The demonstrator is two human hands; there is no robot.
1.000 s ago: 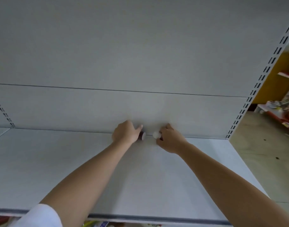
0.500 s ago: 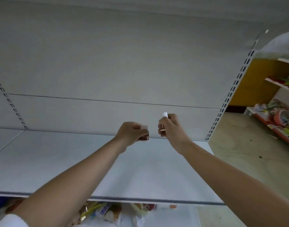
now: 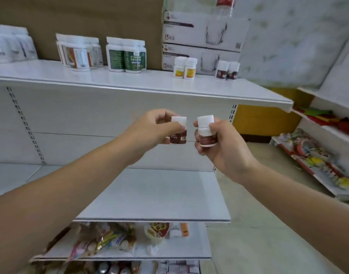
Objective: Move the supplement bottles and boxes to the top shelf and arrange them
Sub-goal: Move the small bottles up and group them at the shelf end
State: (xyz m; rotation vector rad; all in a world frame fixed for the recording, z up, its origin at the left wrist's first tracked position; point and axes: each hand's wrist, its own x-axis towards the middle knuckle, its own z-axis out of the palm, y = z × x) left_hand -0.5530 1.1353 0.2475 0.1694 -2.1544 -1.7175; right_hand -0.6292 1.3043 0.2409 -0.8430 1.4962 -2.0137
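Note:
My left hand (image 3: 155, 128) grips a small white-capped bottle with a brown label (image 3: 178, 133), held upright in mid-air. My right hand (image 3: 219, 147) grips a matching small brown-labelled bottle (image 3: 206, 132) just to its right. Both bottles hang below the front edge of the top shelf (image 3: 130, 84). On that shelf stand two more brown-labelled bottles (image 3: 227, 71), two yellow-labelled bottles (image 3: 185, 68), green-labelled bottles (image 3: 127, 55), orange-and-white bottles (image 3: 78, 53) and white packs at the far left (image 3: 10, 44).
White glassware boxes (image 3: 201, 34) are stacked at the back of the top shelf. The middle shelf (image 3: 154, 194) lies below my hands. A lower shelf holds snack packets (image 3: 110, 238). Another rack with colourful goods (image 3: 318, 155) stands at the right.
Both hands have lifted the two small bottles off the back of the middle shelf and raised them. The view has tilted up, bringing the top shelf into sight.

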